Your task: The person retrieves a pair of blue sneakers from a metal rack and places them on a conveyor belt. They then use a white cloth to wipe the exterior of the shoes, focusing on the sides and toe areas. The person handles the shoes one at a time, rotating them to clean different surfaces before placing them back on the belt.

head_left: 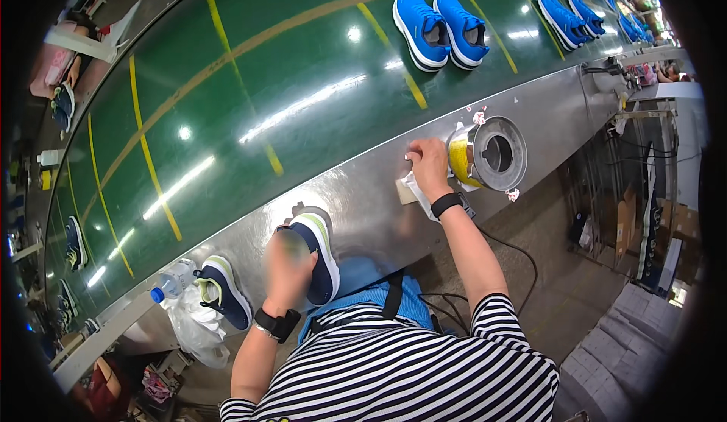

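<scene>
Striped shirt [401, 369] nearest; left hand [289, 269] blurred over navy shoe [326, 261], grip unclear; right hand [430, 168] curled, hold unclear. I judge one shoe underway — second shoe [235, 301] left.

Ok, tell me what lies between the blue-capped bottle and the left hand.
In the head view, a navy shoe lies between the blue-capped bottle and the left hand.

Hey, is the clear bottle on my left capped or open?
Capped: a blue cap sits on the end of the clear bottle. I cannot tell how full it is.
</scene>
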`<state>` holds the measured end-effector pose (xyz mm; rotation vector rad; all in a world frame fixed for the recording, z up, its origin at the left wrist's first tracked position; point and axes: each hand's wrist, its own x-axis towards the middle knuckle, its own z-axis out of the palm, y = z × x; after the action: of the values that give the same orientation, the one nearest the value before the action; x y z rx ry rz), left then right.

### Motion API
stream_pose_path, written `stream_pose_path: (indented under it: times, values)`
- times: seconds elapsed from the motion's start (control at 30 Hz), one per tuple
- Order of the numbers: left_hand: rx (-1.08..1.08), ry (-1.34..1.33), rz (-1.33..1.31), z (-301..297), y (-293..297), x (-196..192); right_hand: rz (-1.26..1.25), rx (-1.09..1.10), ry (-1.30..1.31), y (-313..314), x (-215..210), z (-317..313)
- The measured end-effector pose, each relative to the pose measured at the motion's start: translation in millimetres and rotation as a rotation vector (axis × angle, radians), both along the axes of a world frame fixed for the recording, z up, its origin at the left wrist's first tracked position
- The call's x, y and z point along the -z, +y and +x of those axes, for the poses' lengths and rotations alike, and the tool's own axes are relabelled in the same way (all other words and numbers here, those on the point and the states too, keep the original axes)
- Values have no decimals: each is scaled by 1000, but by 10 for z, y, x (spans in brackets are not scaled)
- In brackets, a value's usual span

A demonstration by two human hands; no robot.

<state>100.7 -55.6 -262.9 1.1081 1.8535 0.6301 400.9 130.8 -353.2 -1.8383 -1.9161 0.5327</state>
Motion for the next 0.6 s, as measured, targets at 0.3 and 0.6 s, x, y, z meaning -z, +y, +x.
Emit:
stream_pose_path:
  times: [0.3, 0.6]
  values:
    - [14, 70, 16, 22, -28, 24, -9, -56, 130, -508, -358, 84]
    - [68, 222, 313, 133, 64, -352, -258, -77, 667, -770, -1111, -243]
